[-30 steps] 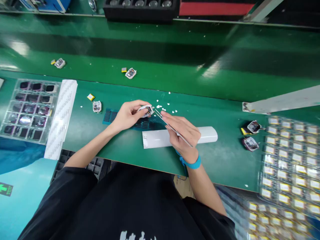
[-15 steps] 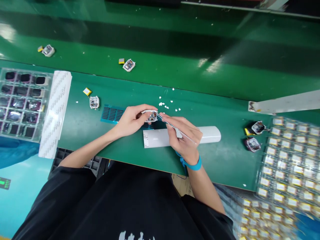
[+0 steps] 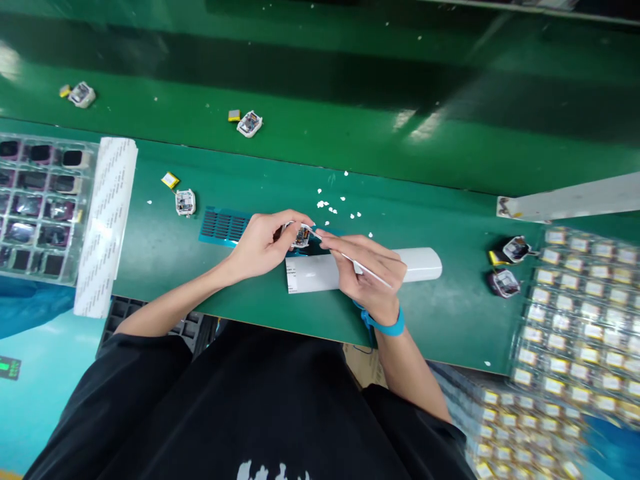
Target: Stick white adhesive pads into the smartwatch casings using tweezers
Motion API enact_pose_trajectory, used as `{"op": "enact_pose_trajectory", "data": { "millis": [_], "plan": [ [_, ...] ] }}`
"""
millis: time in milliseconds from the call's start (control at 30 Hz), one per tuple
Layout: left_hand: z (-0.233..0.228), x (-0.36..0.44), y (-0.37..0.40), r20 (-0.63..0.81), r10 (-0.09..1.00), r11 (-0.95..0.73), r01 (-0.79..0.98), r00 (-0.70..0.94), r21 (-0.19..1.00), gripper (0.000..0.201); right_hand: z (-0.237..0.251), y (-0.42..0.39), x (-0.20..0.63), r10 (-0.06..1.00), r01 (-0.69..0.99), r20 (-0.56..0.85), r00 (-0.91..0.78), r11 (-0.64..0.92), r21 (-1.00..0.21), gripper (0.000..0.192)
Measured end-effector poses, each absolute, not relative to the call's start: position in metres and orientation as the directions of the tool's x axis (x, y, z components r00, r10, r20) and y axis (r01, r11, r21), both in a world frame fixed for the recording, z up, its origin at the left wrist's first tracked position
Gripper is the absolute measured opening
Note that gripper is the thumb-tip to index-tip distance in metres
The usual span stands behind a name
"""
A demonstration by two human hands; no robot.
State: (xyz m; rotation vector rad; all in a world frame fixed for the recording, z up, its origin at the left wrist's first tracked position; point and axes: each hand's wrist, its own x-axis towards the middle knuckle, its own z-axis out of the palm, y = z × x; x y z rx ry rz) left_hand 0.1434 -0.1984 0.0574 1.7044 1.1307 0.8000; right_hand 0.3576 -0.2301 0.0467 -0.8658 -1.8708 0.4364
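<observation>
I count three white housings [image 3: 185, 203] at left. Left hand [image 3: 261, 245], fingers pinching fourth white housing [image 3: 303, 237] above table [image 3: 260, 310], open side facing my camera. One slim tool [image 3: 365, 269]: tip leftward near housing's right rim, long axis slanting down-right along right hand [image 3: 371, 290], fingers pinching it. Two dark housings [image 3: 505, 283] far right.

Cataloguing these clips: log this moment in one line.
left hand: holds white casing | right hand: holds thin tool, tip at casing | nearby: white strip
</observation>
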Motion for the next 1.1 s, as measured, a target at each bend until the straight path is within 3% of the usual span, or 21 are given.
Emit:
{"op": "enact_pose_trajectory", "data": {
  "millis": [167,333,500,600,733,1000,1100],
  "plan": [
    [0.057,0.143,-0.2,0.064,0.928,-0.192,0.324,0.367,0.926,0.029,0.048,-0.228,0.358,0.78,0.311,0.593,-0.198,0.624,-0.717,0.041],
    [0.053,0.144,-0.2,0.019,0.936,-0.14,0.322,0.351,0.936,0.028,0.049,-0.227,0.361,0.833,0.296,0.493,-0.251,0.551,-0.781,0.029],
    [0.051,0.147,-0.197,-0.067,0.948,0.0,0.21,0.311,0.978,0.018,0.047,-0.227,0.359,0.913,0.109,0.4,-0.084,0.408,-0.907,0.025],
    [0.053,0.147,-0.195,-0.097,0.949,0.051,0.159,0.301,0.986,0.015,0.045,-0.228,0.355,0.917,0.195,0.395,-0.045,0.396,-0.897,0.026],
    [0.056,0.148,-0.197,-0.095,0.949,0.048,0.161,0.3,0.986,0.014,0.041,-0.228,0.347,0.914,0.396,0.378,-0.147,0.405,-0.824,0.015],
    [0.052,0.153,-0.207,-0.006,0.964,-0.045,0.187,0.264,0.981,0.013,0.041,-0.224,0.345,0.92,0.416,0.341,-0.196,0.392,-0.82,0.005],
    [0.052,0.155,-0.209,0.0,0.959,-0.057,0.193,0.284,0.98,0.013,0.041,-0.224,0.347,0.894,0.444,0.404,-0.194,0.447,-0.777,0.005]
  ]
}}
